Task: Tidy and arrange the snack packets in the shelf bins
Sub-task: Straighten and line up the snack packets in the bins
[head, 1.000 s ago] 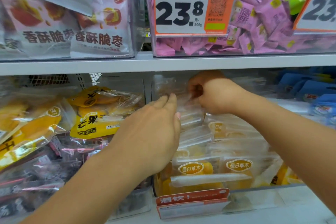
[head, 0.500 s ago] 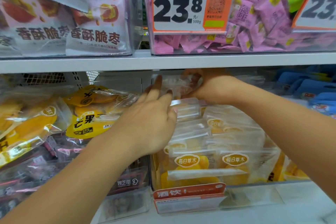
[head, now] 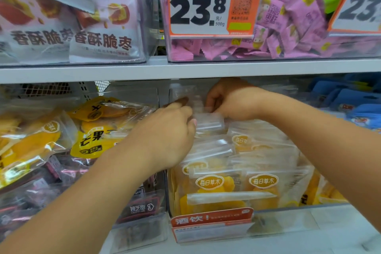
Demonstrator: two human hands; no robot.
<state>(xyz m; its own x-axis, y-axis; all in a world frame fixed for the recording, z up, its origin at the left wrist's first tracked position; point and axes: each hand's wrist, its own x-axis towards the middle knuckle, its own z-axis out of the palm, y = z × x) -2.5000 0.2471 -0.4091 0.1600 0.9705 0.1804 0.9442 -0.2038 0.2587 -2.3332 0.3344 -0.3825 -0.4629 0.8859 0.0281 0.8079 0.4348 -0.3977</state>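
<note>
Clear mango packets (head: 231,183) fill the bin (head: 288,210) beneath both hands; the left hand (head: 167,136) and right hand (head: 233,101) each pinch the rearmost packet (head: 209,122) (fingers curled) between them.

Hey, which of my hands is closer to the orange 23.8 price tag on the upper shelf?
Right. The right hand sits directly below the price tag, just under the shelf edge at the back of the bin. The left hand is lower and off to the tag's left.
</note>
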